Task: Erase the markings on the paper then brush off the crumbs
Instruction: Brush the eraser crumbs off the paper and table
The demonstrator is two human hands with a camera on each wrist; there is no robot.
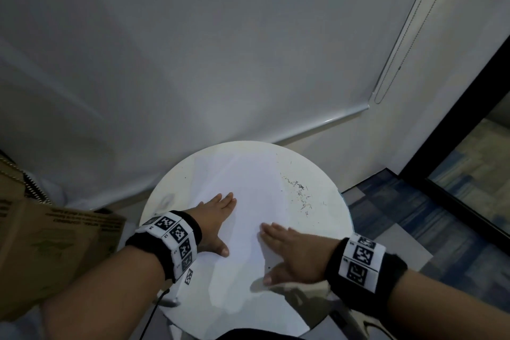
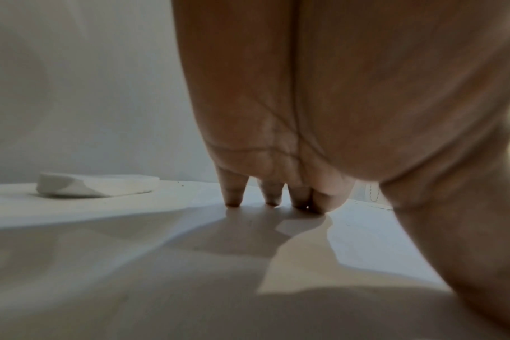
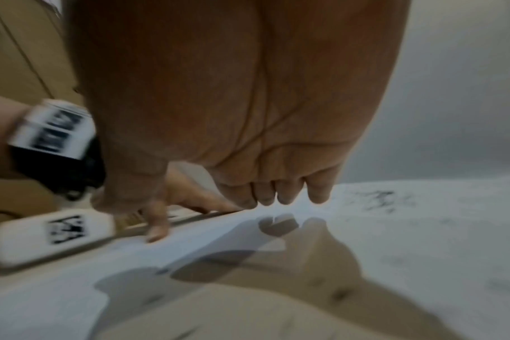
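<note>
- Left hand (image 1: pixel 218 218): flat, fingers straight and close together, thumb spread; palm down on the paper (image 1: pixel 242 229) at its left part. Holds nothing.
- Left wrist view: fingertips (image 2: pixel 233 200) touch the sheet, palm arched just above it.
- Right hand (image 1: pixel 289 251): flat, fingers extended toward the left, thumb splayed; on the paper's near right part. Holds nothing.
- Paper lies on the round white table (image 1: pixel 171 190), covering most of the top.
- Crumbs (image 1: pixel 302 196): dark specks scattered on the right side, beyond the right hand, apart from it.
- Eraser (image 2: pixel 96 185): white, on the table left of the left hand, untouched.
- Cardboard box (image 1: pixel 49 251) left of the table.
</note>
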